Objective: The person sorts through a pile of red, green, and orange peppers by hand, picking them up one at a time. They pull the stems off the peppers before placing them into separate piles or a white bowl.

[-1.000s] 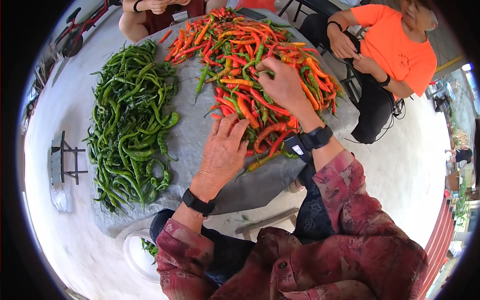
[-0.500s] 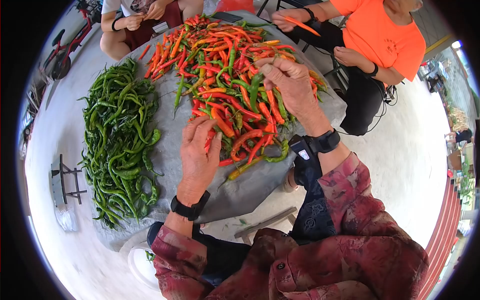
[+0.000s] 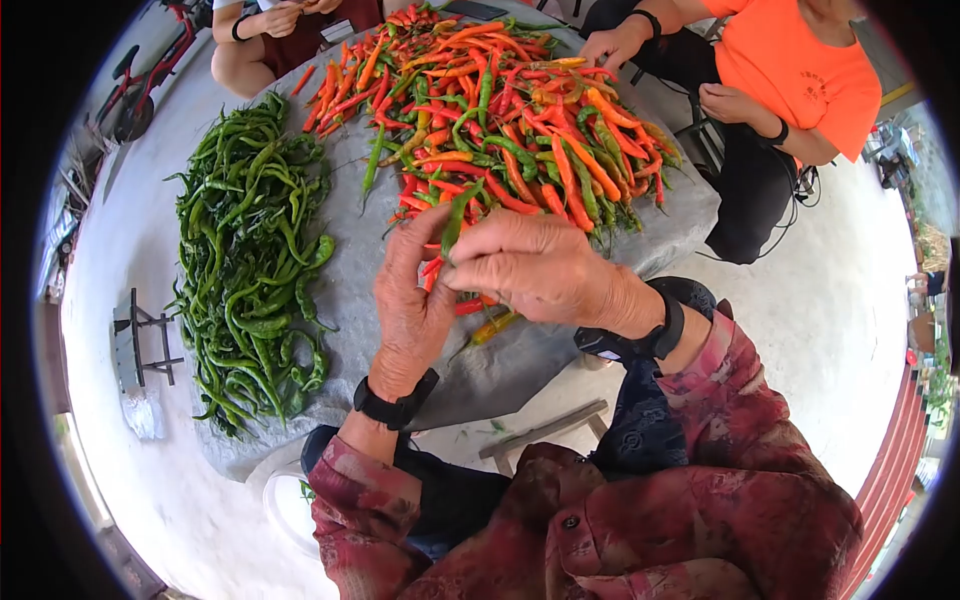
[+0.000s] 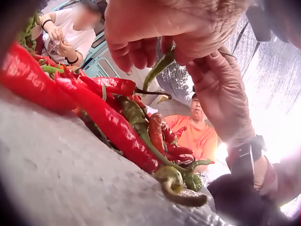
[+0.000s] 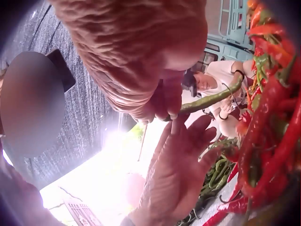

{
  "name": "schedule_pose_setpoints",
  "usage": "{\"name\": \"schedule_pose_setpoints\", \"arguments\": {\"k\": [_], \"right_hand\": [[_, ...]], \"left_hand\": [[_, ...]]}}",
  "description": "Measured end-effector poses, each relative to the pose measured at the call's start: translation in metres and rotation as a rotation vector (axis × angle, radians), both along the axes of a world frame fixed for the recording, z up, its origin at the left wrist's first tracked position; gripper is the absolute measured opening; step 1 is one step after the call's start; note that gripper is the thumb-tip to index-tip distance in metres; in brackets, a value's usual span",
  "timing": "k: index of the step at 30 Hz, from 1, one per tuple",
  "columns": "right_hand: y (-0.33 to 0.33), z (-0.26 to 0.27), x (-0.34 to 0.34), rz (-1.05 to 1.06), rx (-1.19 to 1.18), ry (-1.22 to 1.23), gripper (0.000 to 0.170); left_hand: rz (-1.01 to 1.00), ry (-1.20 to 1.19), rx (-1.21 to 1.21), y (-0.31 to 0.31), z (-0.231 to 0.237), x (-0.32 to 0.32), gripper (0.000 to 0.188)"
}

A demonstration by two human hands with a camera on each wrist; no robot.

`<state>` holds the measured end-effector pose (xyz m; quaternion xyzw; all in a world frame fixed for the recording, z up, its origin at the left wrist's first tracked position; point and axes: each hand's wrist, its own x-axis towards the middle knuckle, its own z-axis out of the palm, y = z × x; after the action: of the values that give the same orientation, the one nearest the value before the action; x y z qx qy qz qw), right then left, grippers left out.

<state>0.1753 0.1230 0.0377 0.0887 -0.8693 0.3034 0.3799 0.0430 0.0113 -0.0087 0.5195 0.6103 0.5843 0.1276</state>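
Note:
A green pepper [image 3: 458, 222] is held between both hands over the near edge of the red and orange pepper pile [image 3: 560, 130]. The right hand [image 3: 535, 268] pinches its near end between thumb and fingers. My left hand [image 3: 412, 300] is right against it, fingers bent round the same pepper. In the right wrist view the pepper [image 5: 211, 100] sticks out from the right fingertips, with the left hand [image 5: 176, 165] touching there. The left wrist view shows the pepper [image 4: 159, 68] above several red peppers [image 4: 108, 117].
A heap of green peppers [image 3: 250, 270] lies on the left of the grey sheet [image 3: 350, 350]. A person in an orange shirt [image 3: 790, 80] sits at the right, another at the back left. A white bucket [image 3: 290, 510] and a wooden stool [image 3: 545, 430] stand below the near edge.
The right hand has come down and left from over the pile with the green pepper, meeting the left hand. The seated person's orange pepper is no longer in view in their raised hand.

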Motion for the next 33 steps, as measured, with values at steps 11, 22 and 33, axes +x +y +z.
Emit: {"name": "schedule_pose_setpoints", "arguments": {"k": [11, 22, 33], "right_hand": [[0.003, -0.001, 0.007, -0.058, -0.705, -0.266, 0.015], [-0.015, -0.01, 0.002, 0.024, -1.0, -0.69, 0.044], [-0.001, -0.01, 0.008, -0.178, -0.514, -0.547, 0.032]], "left_hand": [[0.074, 0.107, 0.028, 0.0, 0.01, -0.001, 0.041], [0.101, 0.34, 0.016, 0.0, 0.01, 0.0, 0.047], [0.114, 0.142, -0.008, -0.002, 0.014, 0.001, 0.034]]}}
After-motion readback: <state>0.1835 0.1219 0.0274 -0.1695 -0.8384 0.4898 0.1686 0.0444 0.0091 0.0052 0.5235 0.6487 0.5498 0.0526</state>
